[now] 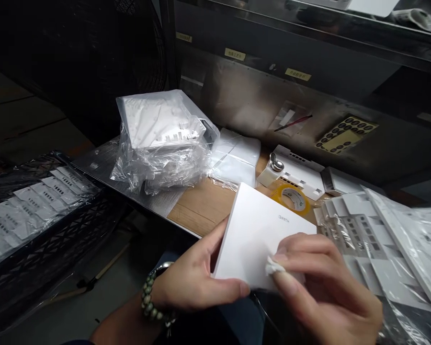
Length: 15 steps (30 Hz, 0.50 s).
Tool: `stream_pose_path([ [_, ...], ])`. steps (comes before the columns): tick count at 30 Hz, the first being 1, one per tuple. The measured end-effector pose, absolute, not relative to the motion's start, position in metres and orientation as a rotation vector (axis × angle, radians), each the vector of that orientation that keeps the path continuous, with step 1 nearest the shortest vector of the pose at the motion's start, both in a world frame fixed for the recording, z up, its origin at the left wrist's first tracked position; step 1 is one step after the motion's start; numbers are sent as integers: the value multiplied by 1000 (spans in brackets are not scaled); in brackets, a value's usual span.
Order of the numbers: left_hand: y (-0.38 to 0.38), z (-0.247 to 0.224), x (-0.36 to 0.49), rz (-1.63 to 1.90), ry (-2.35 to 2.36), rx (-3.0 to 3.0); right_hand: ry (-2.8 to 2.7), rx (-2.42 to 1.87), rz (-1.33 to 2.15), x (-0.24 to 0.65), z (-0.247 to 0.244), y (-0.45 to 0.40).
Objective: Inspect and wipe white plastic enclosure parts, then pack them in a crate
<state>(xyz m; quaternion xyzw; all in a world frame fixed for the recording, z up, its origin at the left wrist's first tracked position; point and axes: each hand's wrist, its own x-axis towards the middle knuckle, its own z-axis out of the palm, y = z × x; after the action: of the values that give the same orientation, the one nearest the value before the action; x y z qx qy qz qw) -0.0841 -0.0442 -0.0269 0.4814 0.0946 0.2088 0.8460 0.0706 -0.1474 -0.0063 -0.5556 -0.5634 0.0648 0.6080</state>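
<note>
The fingers of the right hand (319, 282) are closed on a small crumpled white wad (274, 266), pinched between thumb and fingertips and held against the face of a white panel (258, 235). The fingers of the left hand (201, 278) grip the same panel along its side edge, thumb over the near edge; the left wrist carries a beaded bracelet (149, 299) and a watch. The panel is held tilted in front of the near edge of the table, marked "HUAWEI" near its far edge, the lettering inverted in this view. Just beyond it, a roll of yellow tape (293, 198) lies beside a white slotted housing (297, 170), on which a rounded metallic item (276, 164) rests. Brown cardboard (197, 203) covers part of the table (161, 203). Toward the left stands a pile of white parts in clear plastic bags (161, 129), with flat clear bags (237, 153) beside it. At right, overlapping white parts (362, 230) lie under and among clear plastic. At far left, a black crate (64, 244) holds a row of slotted white pieces (32, 203). On the metal back wall, a yellow sheet of dark round stickers (346, 134) is attached below yellow labels (298, 74).
</note>
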Motion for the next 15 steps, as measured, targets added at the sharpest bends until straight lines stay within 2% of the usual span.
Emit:
stream_pose_path([
  [8,-49,-23,-78,512,173,1064,-1619,-1349,87,51,-3,-136],
  [15,-49,-21,-79,486,244,1092,-1572,-1376,-23,52,-8,-134],
])
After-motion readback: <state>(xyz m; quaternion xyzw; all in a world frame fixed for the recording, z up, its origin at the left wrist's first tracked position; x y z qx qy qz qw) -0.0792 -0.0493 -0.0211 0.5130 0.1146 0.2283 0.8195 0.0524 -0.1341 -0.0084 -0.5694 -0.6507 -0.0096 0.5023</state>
